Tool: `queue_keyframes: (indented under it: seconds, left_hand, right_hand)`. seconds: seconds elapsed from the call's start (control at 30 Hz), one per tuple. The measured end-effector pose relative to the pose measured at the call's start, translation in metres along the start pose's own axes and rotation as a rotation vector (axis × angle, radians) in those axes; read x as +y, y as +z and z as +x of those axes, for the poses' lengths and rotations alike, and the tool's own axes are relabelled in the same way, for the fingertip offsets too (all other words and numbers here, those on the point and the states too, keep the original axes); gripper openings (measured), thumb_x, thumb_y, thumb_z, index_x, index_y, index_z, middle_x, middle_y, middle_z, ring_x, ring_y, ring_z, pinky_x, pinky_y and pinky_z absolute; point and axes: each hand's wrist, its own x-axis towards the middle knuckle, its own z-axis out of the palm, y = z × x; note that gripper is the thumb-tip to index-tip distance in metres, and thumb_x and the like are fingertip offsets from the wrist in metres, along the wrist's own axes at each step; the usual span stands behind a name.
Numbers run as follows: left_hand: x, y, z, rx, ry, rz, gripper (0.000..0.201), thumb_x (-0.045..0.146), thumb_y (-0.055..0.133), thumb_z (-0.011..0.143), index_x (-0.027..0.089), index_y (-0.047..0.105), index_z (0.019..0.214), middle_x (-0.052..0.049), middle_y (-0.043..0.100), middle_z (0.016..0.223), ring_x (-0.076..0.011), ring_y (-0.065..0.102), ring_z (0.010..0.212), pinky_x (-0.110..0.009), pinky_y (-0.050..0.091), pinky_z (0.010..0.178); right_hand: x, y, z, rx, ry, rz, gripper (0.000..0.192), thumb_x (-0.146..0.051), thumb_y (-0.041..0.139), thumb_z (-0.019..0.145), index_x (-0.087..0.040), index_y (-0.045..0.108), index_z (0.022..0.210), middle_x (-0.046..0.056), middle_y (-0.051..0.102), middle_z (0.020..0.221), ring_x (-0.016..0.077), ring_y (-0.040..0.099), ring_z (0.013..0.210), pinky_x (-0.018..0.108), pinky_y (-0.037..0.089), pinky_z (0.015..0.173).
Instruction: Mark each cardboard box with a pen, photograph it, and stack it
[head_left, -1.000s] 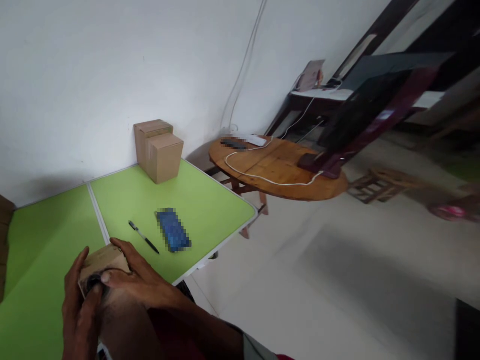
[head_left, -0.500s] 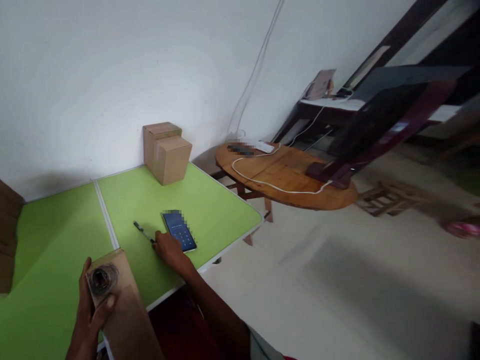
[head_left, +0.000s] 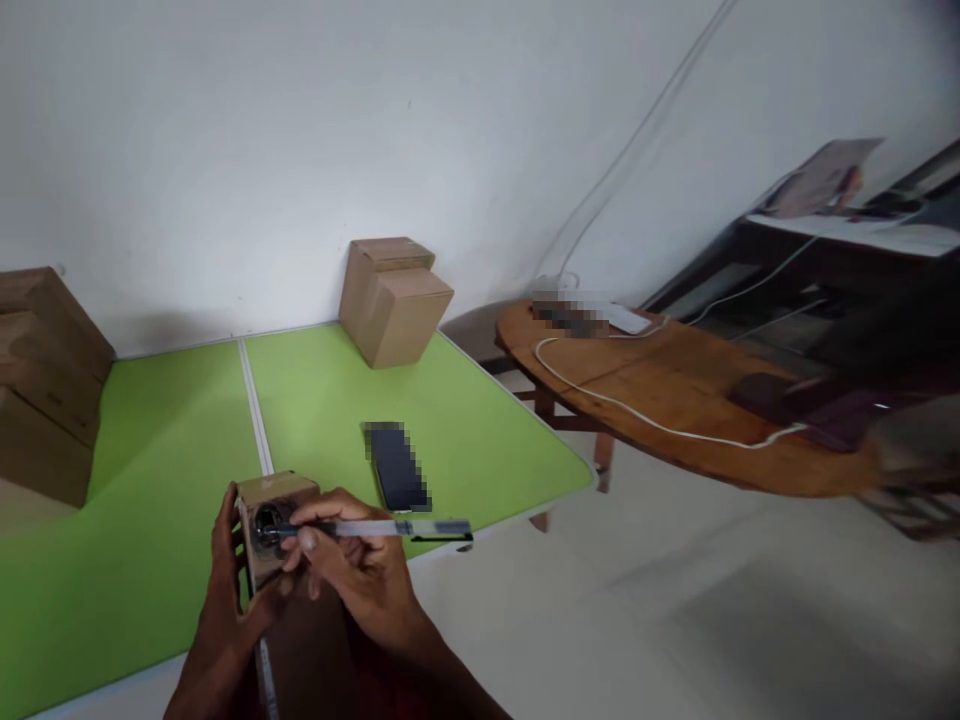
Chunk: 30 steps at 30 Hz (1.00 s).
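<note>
My left hand [head_left: 234, 610] grips the left side of a brown cardboard box [head_left: 307, 645] at the table's front edge, thumb across its near face. A dark, scribbled-looking ring [head_left: 265, 515] with a black centre marks the box near its upper end. A clear-barrelled pen [head_left: 371, 528] is pinched in my right hand [head_left: 367, 580], its tip end at the dark ring and its other end pointing right. Whether the tip touches the box I cannot tell. Beyond my right hand a phone [head_left: 397, 465] lies on the green table [head_left: 480, 430], its screen dark.
Two small cardboard boxes [head_left: 394, 300] stand against the wall at the back of the green table. More cardboard boxes [head_left: 49, 390] are stacked at the left. A wooden oval table [head_left: 637, 390] with a white cable [head_left: 600, 400] on it stands to the right.
My right hand has picked up the pen from the table and brought it left to the box. The phone's screen, lit before, is dark. The view has turned left.
</note>
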Motion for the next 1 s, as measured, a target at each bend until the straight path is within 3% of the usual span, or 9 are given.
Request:
queue_keyframes:
  seconds: [0.2, 0.4, 0.63, 0.7, 0.77, 0.8, 0.87, 0.93, 1.0]
  left_hand:
    - [-0.004, 0.003, -0.004, 0.049, 0.051, -0.012, 0.111, 0.07, 0.079, 0.09, 0.032, 0.026, 0.18, -0.015, 0.037, 0.185, -0.0422, 0.034, 0.171, -0.063, 0.028, 0.139]
    - [0.001, 0.004, -0.006, 0.057, 0.029, -0.032, 0.114, 0.072, 0.079, 0.088, 0.032, 0.026, 0.18, -0.016, 0.04, 0.183, -0.0442, 0.037, 0.169, -0.061, 0.036, 0.136]
    - [0.005, 0.002, -0.005, 0.089, -0.022, -0.062, 0.121, 0.075, 0.083, 0.082, 0.029, 0.028, 0.18, -0.018, 0.043, 0.181, -0.0466, 0.043, 0.166, -0.062, 0.034, 0.136]
    - [0.009, 0.002, -0.005, 0.084, -0.053, -0.074, 0.122, 0.076, 0.083, 0.081, 0.03, 0.028, 0.18, -0.018, 0.042, 0.182, -0.0462, 0.044, 0.165, -0.061, 0.036, 0.136]
    - [0.011, 0.001, -0.006, 0.093, -0.078, -0.067, 0.122, 0.076, 0.084, 0.081, 0.031, 0.029, 0.18, -0.015, 0.042, 0.183, -0.0446, 0.039, 0.169, -0.061, 0.033, 0.137]
    - [0.012, -0.001, -0.005, 0.105, -0.084, -0.058, 0.12, 0.077, 0.083, 0.082, 0.032, 0.03, 0.18, -0.014, 0.042, 0.183, -0.0436, 0.036, 0.17, -0.061, 0.029, 0.139]
    - [0.011, -0.003, -0.004, 0.134, -0.086, -0.038, 0.116, 0.077, 0.081, 0.084, 0.033, 0.03, 0.179, -0.012, 0.042, 0.183, -0.0421, 0.033, 0.172, -0.06, 0.023, 0.141]
    - [0.009, -0.006, -0.003, 0.149, -0.086, -0.026, 0.112, 0.077, 0.078, 0.087, 0.033, 0.03, 0.179, -0.011, 0.042, 0.183, -0.0414, 0.034, 0.172, -0.059, 0.021, 0.142]
    - [0.007, -0.007, 0.0, 0.144, -0.087, -0.013, 0.111, 0.077, 0.076, 0.089, 0.033, 0.029, 0.179, -0.01, 0.043, 0.183, -0.0412, 0.035, 0.172, -0.059, 0.02, 0.142]
  right_hand:
    - [0.001, -0.002, 0.004, -0.002, -0.161, -0.265, 0.022, -0.042, 0.075, 0.104, -0.021, 0.083, 0.102, 0.005, 0.078, 0.084, 0.0159, 0.071, 0.069, 0.026, 0.056, 0.063]
    - [-0.008, -0.008, 0.002, -0.031, -0.167, -0.383, 0.013, -0.03, 0.072, 0.098, -0.021, 0.081, 0.096, 0.003, 0.077, 0.083, 0.0152, 0.07, 0.072, 0.023, 0.053, 0.064]
    - [-0.019, -0.018, 0.02, 0.024, -0.088, -0.294, 0.027, -0.043, 0.075, 0.102, -0.022, 0.066, 0.088, -0.005, 0.06, 0.066, 0.0108, 0.051, 0.055, 0.022, 0.04, 0.053]
    - [-0.019, -0.023, 0.041, 0.064, -0.153, -0.243, 0.033, -0.053, 0.071, 0.105, -0.023, 0.065, 0.093, -0.001, 0.066, 0.075, 0.0125, 0.056, 0.059, 0.023, 0.044, 0.054]
    - [-0.015, -0.032, 0.066, 0.164, -0.217, -0.281, 0.036, -0.059, 0.058, 0.11, -0.024, 0.063, 0.102, 0.006, 0.076, 0.096, 0.0164, 0.067, 0.071, 0.025, 0.05, 0.057]
    - [-0.012, -0.038, 0.078, 0.208, -0.193, -0.4, 0.036, -0.057, 0.05, 0.114, -0.024, 0.062, 0.106, 0.009, 0.077, 0.105, 0.0178, 0.071, 0.077, 0.026, 0.053, 0.06]
    - [-0.001, -0.05, 0.097, 0.22, -0.007, -0.781, 0.03, -0.046, 0.041, 0.118, -0.023, 0.061, 0.112, 0.01, 0.08, 0.108, 0.0197, 0.076, 0.084, 0.028, 0.055, 0.068]
    - [0.015, -0.06, 0.104, 0.159, 0.216, -1.121, 0.018, -0.033, 0.051, 0.117, -0.022, 0.064, 0.111, 0.011, 0.083, 0.103, 0.0229, 0.079, 0.09, 0.031, 0.056, 0.079]
    - [0.034, -0.062, 0.101, 0.117, 0.339, -1.261, 0.005, -0.024, 0.067, 0.109, -0.019, 0.068, 0.107, 0.016, 0.085, 0.106, 0.0292, 0.082, 0.101, 0.035, 0.057, 0.086]
